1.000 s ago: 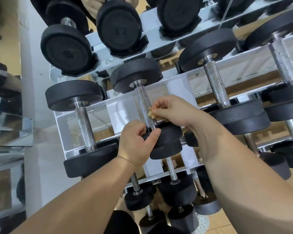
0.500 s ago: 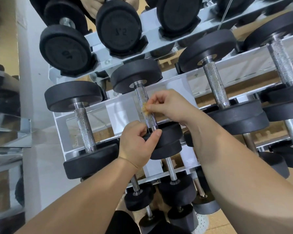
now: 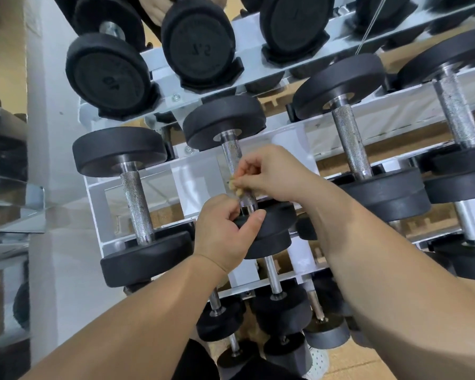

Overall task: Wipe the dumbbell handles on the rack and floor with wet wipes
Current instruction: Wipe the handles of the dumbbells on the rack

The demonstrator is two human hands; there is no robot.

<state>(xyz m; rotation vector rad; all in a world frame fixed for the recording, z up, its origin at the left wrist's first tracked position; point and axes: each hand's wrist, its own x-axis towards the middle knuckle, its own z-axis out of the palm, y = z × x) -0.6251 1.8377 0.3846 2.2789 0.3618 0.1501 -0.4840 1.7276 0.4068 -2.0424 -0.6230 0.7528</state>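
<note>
On the middle tier of the white rack [image 3: 159,185] lies a black dumbbell with a knurled metal handle [image 3: 232,156]. My right hand [image 3: 274,172] pinches a small crumpled yellowish wet wipe [image 3: 235,186] against the lower part of that handle. My left hand [image 3: 224,233] grips the dumbbell's near black head [image 3: 274,229], thumb on its rim. To the left lies another dumbbell with a bare handle [image 3: 136,204], and to the right a bigger one [image 3: 350,141].
The top tier holds several black dumbbells end-on [image 3: 107,75]. Smaller dumbbells [image 3: 281,311] fill the lowest tier and the floor below. A mirror edge [image 3: 14,198] and white wall stand at the left. More dumbbells [image 3: 455,113] sit at the far right.
My right hand slid the wipe up the handle, then back down toward the near head. My left hand kept its grip on the head.
</note>
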